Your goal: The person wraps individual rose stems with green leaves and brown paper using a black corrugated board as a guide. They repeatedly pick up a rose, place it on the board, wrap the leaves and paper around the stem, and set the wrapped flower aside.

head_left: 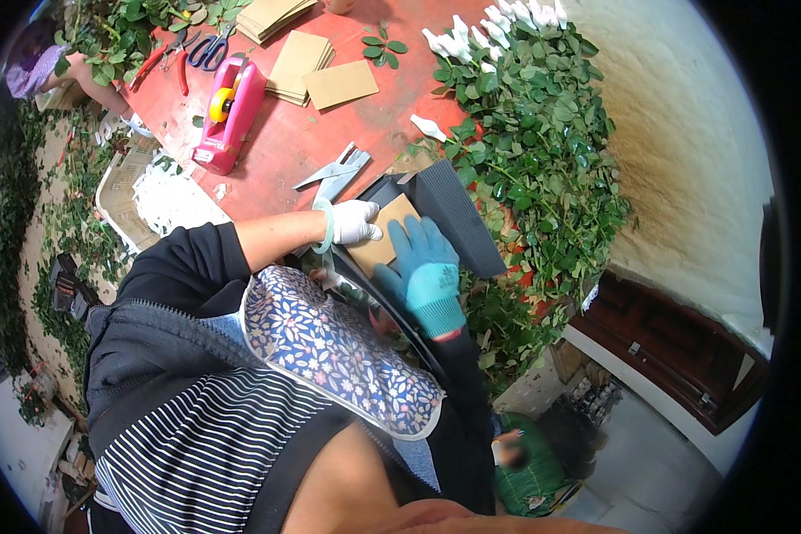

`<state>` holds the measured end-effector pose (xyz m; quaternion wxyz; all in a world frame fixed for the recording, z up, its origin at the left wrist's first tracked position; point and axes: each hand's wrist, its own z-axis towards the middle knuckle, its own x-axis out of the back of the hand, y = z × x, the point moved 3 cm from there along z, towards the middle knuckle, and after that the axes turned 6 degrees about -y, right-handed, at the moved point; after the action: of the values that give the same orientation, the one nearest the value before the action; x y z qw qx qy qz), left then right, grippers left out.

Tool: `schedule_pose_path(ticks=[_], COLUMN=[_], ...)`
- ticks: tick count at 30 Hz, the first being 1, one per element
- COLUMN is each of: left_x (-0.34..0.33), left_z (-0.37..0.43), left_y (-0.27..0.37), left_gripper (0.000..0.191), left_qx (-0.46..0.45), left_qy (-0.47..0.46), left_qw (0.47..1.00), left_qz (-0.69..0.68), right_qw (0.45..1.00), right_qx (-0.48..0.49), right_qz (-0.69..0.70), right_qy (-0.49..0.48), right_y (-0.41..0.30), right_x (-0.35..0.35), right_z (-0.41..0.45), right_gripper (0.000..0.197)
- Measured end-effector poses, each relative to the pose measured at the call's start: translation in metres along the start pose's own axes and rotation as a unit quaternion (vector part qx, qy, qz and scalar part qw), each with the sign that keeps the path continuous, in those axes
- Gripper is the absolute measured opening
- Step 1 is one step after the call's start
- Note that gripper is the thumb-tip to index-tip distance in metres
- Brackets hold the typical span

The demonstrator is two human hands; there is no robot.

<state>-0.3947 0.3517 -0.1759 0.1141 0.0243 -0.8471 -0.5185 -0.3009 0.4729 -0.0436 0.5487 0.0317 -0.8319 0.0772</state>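
A piece of brown cardboard (378, 235) lies over a dark tray-like holder beside a black ridged panel (464, 217). My left hand (355, 222), in a white glove with a pale green bangle at the wrist, grips the cardboard's left side, thumb on top. Over the right side of the cardboard my right hand (419, 257) lies flat in a teal knit glove, fingers somewhat apart and slightly blurred. Metal scissors (337, 172) rest just beyond my left hand. Behind the panel is a big pile of leafy stems (541, 147), several with white-sleeved heads (457, 43).
On the red table (294, 143) are a pink tape dispenser (230, 117), red-handled pruning shears (183, 70), dark-handled scissors (210, 52) and stacked brown cards (297, 67). A basket of white pieces (123, 200) stands at left. Another person's arm (97, 83) shows at upper left.
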Motion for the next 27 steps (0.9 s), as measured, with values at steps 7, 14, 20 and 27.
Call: schedule_pose_path(ticks=[7, 14, 20, 27], left_x=[0.032, 0.024, 0.02, 0.023], left_z=[-0.036, -0.029, -0.022, -0.024], left_y=[0.045, 0.049, 0.048, 0.046], left_gripper=[0.048, 0.047, 0.046, 0.031], left_qx=[0.106, -0.008, -0.009, -0.025], left_qy=[-0.024, -0.031, -0.015, -0.037], left_qw=[0.969, 0.951, 0.95, 0.955], left_qz=[0.221, 0.307, 0.311, 0.293], right_qw=[0.998, 0.996, 0.998, 0.995], right_qx=[-0.04, -0.047, -0.03, -0.053], right_qz=[0.004, -0.002, 0.045, 0.061], right_qy=[-0.051, -0.078, -0.039, -0.056], right_y=[0.002, -0.002, 0.011, 0.008], right_x=[-0.037, -0.053, -0.061, -0.047], right_z=[0.013, 0.014, 0.005, 0.001], right_gripper=[0.089, 0.092, 0.09, 0.084])
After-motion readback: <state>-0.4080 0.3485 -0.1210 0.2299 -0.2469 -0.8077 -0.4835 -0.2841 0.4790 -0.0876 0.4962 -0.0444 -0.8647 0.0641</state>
